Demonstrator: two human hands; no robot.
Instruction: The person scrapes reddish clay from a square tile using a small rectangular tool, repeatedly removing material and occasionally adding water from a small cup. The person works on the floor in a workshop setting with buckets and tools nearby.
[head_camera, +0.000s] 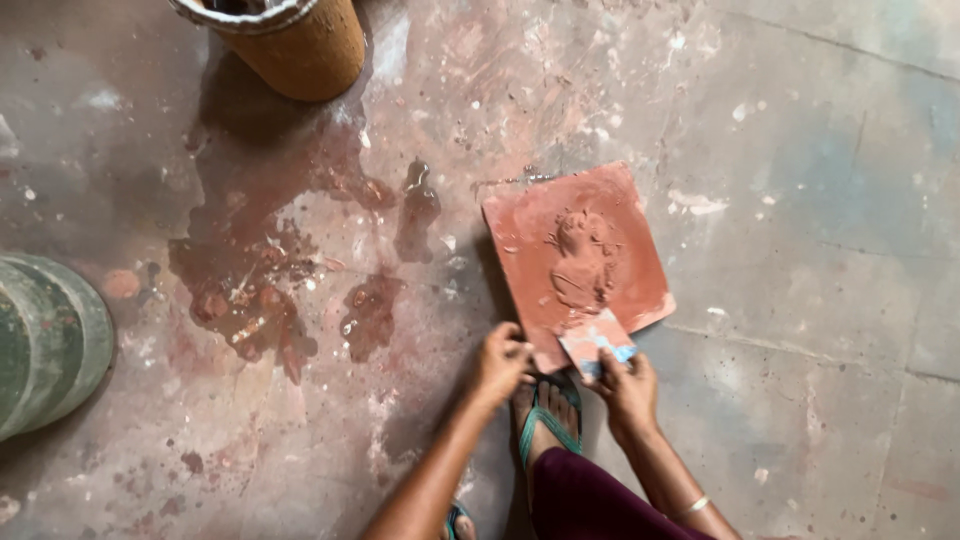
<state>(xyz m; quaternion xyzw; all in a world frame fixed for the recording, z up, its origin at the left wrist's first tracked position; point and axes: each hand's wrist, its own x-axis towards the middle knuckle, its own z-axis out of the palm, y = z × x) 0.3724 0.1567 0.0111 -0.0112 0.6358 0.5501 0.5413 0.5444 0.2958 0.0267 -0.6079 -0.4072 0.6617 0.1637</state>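
A square slab of reddish clay (577, 258) lies flat on the stained concrete floor (820, 200), just right of the middle of the frame, turned so one corner points toward the person. Its surface is smeared and matte, and a raised figure in relief sits near its centre, the details too soft to make out. The left hand (500, 362) rests at the slab's near corner, fingers curled down against the edge. The right hand (628, 392) pinches a small flat card-like scraper (597, 342), pinkish with clay and blue at one end, whose upper edge lies on the slab's near side. Between the two hands a foot in a teal sandal (547, 418) stands on the floor, just below the slab. At the upper left a round brown bucket (290, 40) with a pale rim stands above a dark wet patch of red slurry (270, 280). At the left edge lies a stack of grey-green round discs (45, 340). No labels or signs show anywhere
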